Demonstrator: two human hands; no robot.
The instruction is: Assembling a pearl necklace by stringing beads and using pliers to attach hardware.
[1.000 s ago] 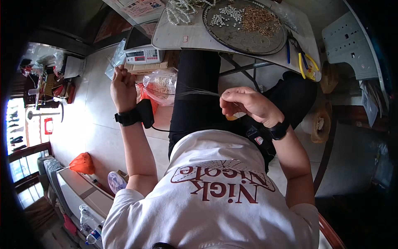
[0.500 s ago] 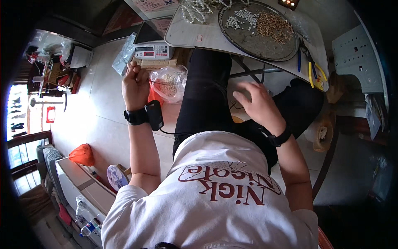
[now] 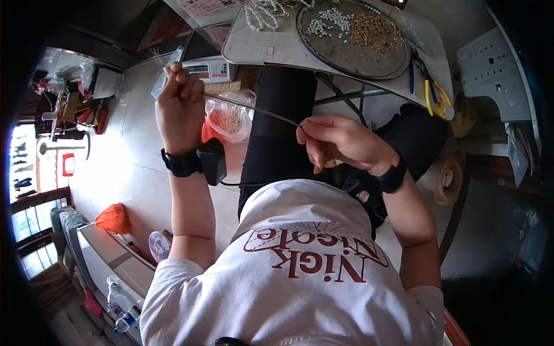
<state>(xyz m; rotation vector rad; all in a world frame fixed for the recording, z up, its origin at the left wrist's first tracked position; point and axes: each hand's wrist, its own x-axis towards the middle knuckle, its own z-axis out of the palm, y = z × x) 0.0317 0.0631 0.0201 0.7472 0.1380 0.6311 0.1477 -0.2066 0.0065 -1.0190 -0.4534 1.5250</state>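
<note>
My left hand [image 3: 180, 112] is raised at the left, its fingers closed on a bundle of thin wire-like strands [image 3: 258, 109]. The bundle stretches rightward across my dark-trousered lap to my right hand [image 3: 346, 144], whose thumb and index finger pinch it, the other fingers curled below. Behind the strands, low beside my left leg, lies a clear plastic bag [image 3: 236, 124] with small pale items and something red. A pale blue plastic bag [image 3: 157, 85] shows just beyond my left hand; whether the strands touch it I cannot tell.
The table [image 3: 248, 49] ahead bears pearl strings [image 3: 262, 17], a round tray [image 3: 358, 63] of white and gold beads, and pliers [image 3: 438, 101]. A scale [image 3: 216, 70] sits on a box at its left. A pale perforated metal piece [image 3: 490, 75] stands right; orange bag [image 3: 112, 219] lower left.
My right hand was pinching the strands, opened and lifted away half a second ago, and now pinches them again. My left hand has moved slightly upward. The strands now look gathered into a narrower bundle.
</note>
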